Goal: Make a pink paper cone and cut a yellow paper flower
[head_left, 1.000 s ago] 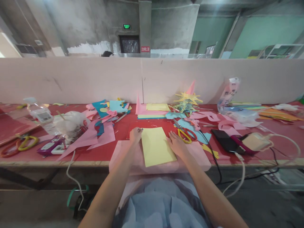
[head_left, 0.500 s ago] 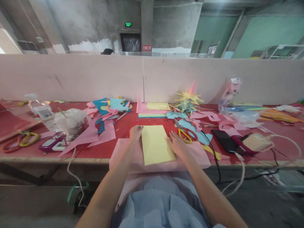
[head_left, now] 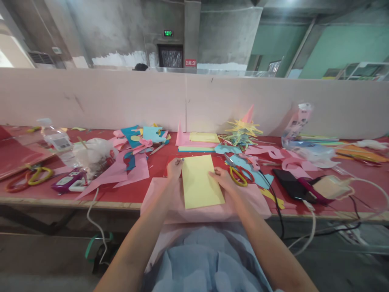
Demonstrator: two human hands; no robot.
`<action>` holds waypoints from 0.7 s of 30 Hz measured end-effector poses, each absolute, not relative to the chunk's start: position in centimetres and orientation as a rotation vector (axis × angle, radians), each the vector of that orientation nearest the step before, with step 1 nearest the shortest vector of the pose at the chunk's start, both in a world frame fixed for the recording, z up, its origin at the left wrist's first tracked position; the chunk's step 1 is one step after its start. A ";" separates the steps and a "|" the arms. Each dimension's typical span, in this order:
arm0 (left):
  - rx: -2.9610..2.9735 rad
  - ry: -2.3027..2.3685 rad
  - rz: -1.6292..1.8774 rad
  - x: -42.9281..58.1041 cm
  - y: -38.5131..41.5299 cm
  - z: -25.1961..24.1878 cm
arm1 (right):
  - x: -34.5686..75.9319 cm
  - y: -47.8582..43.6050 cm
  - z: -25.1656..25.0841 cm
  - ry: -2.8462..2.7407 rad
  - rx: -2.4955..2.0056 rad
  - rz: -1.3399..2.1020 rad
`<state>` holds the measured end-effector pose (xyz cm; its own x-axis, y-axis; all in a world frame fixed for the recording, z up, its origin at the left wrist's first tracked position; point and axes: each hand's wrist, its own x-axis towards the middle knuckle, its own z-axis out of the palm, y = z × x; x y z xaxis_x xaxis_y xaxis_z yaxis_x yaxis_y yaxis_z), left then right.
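Frame centre: left hand (head_left: 174, 168) grips the yellow sheet (head_left: 201, 183) at its top corner, right hand (head_left: 224, 178) pinches its side. Scrap-littered red table (head_left: 121, 195) below, concrete wall (head_left: 115, 28) upper frame.

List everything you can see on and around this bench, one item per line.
yellow sheet: one, yellow, front centre, on the pink sheet
pink sheet: one, pink, over the table's front edge
scissors: one pair, red and yellow handles, beside the right hand
second scissors: one pair, yellow and red handles, far left
bottle: one, clear, left rear
paper scraps: many, pink and blue, left of centre
paper stars: a stack, yellow and green, rear
phone: one, black, right
table: one, red
left hand: at the sheet's far left corner
right hand: touching the sheet's right edge
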<state>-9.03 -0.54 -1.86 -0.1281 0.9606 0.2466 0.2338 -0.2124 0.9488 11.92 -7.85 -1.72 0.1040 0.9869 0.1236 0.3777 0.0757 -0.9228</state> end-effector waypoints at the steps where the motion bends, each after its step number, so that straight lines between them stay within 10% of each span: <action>1: 1.469 1.381 1.396 -9.0 -0.6 -1.9 | 12.1 -7.7 -1.8 -1.466 -1.428 0.839; 21: 1.509 1.256 1.429 -8.8 0.6 -3.0 | 13.7 -6.6 -3.6 -1.450 -1.466 0.538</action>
